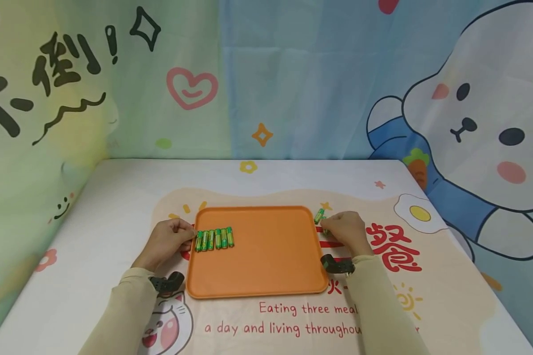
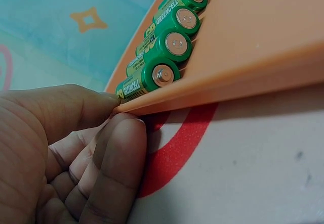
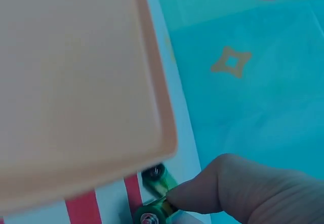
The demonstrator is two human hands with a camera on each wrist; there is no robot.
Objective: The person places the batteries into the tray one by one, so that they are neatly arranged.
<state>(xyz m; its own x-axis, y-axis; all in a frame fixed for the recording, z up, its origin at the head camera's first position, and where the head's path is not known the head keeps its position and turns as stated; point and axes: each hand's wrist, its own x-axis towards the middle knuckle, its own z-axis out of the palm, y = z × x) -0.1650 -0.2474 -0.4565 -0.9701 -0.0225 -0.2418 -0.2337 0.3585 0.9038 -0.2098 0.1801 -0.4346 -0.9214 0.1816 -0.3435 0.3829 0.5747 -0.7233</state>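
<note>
An orange tray (image 1: pixel 266 256) lies on the table, with a row of several green batteries (image 1: pixel 214 238) side by side in its upper left part. My left hand (image 1: pixel 171 239) pinches the tray's left rim; in the left wrist view the thumb (image 2: pixel 76 107) is at the rim beside the end battery (image 2: pixel 152 80). Just right of the tray, my right hand (image 1: pixel 347 231) pinches a green battery (image 3: pixel 152 214) with thumb and fingers. Another green battery (image 1: pixel 319 215) lies close by it on the table. The fingers behind my right thumb are mostly hidden.
A printed cloth (image 1: pixel 302 340) with red lettering and cartoons covers the table. Behind it hangs a patterned curtain (image 1: pixel 293 98) with a large white cartoon animal at the right. A dark band (image 1: pixel 337 264) is on my right wrist, another (image 1: pixel 168 283) on the left.
</note>
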